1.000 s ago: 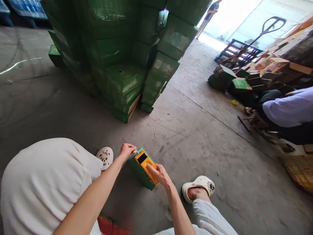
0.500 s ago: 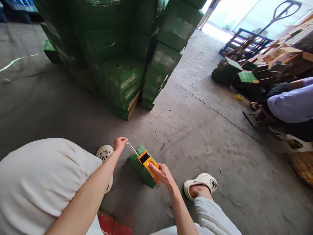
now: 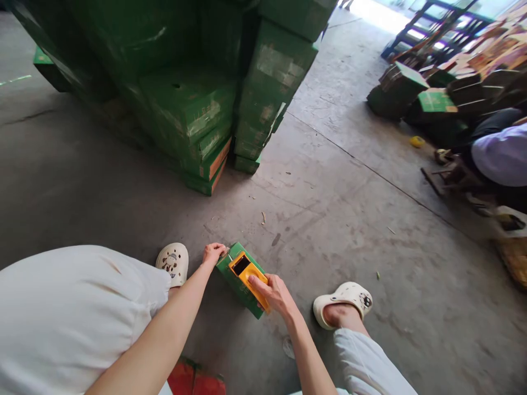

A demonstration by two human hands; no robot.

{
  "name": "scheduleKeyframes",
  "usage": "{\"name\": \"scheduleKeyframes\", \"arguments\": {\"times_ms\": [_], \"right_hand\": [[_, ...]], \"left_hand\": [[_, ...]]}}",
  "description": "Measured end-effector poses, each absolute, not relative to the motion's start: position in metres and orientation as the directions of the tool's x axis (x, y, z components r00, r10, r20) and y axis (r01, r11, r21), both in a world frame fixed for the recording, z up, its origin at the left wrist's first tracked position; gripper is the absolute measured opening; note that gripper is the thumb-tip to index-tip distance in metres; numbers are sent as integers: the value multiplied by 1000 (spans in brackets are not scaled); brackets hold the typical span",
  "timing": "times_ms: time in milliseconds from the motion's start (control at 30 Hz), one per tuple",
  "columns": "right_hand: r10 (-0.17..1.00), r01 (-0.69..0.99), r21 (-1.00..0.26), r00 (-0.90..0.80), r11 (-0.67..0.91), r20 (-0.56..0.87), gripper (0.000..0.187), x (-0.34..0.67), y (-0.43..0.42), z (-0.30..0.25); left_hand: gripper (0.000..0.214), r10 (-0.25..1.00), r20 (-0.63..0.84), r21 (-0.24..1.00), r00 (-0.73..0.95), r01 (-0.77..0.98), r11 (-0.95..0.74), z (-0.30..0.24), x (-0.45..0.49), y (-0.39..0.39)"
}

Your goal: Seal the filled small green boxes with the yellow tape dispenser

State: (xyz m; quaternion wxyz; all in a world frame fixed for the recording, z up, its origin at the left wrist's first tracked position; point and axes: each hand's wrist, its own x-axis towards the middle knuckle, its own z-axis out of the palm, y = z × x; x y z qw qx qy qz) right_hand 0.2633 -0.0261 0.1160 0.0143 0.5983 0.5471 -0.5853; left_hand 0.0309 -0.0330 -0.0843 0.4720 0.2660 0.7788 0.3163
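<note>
An orange handheld device [image 3: 250, 276] with a dark window lies over the top of a small green box [image 3: 242, 296] on the floor between my feet. Its lower end is gripped by my right hand [image 3: 274, 293], thumb on the orange face. A short, thin silvery rod [image 3: 230, 256] sticks out of the device's far end. My left hand [image 3: 214, 253] pinches at the tip of this rod, beside the box's upper left corner. The fingertips are too small to show the hold clearly.
Tall stacks of green cartons [image 3: 206, 120] stand ahead. A heap of cartons [image 3: 436, 101] and a blue pallet [image 3: 440, 24] are at the far right. A seated person [image 3: 500, 156] is at the right edge. Red box flaps [image 3: 195, 380] lie below my left arm.
My left hand has moved down and right, closer to the orange device. Less of the silvery rod shows between them. My view has tilted down slightly; my right hand keeps its hold.
</note>
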Motion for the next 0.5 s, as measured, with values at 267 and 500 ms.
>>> {"name": "scheduleKeyframes", "arguments": {"times_ms": [267, 500], "right_hand": [[634, 686, -621, -296, -380, -715, 53, 262, -29, 116], [666, 720, -612, -285, -326, -689, 49, 259, -35, 118]], "left_hand": [[79, 784, -545, 693, -296, 367, 620, -63, 25, -28], [96, 819, -452, 610, -354, 547, 573, -35, 18, -21]]}}
